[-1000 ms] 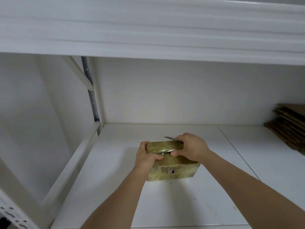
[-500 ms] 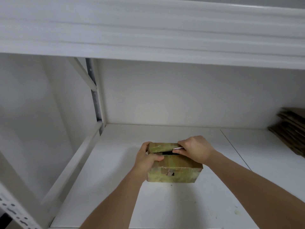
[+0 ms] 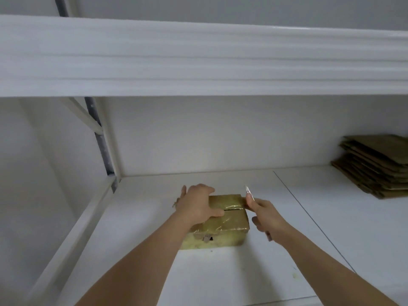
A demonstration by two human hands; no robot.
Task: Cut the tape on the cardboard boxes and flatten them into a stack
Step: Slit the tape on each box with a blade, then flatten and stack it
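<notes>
A small cardboard box (image 3: 229,226) wrapped in glossy tape sits on the white shelf (image 3: 220,272). A dark slit runs across its top between the two flaps. My left hand (image 3: 196,205) lies over the box's left top, fingers spread and thumb at the slit. My right hand (image 3: 265,214) is at the box's right side and grips a knife (image 3: 249,192), whose thin blade points up and away past the box's far right corner.
A pile of flattened cardboard boxes (image 3: 375,166) lies at the shelf's far right. An upper white shelf (image 3: 198,56) hangs overhead. A shelf post (image 3: 100,138) and a side rail (image 3: 72,235) bound the left. A seam crosses the shelf at right.
My right hand has come off the box top to its right side, with the knife blade now clear of the slit. My left hand has shifted onto the left top of the box.
</notes>
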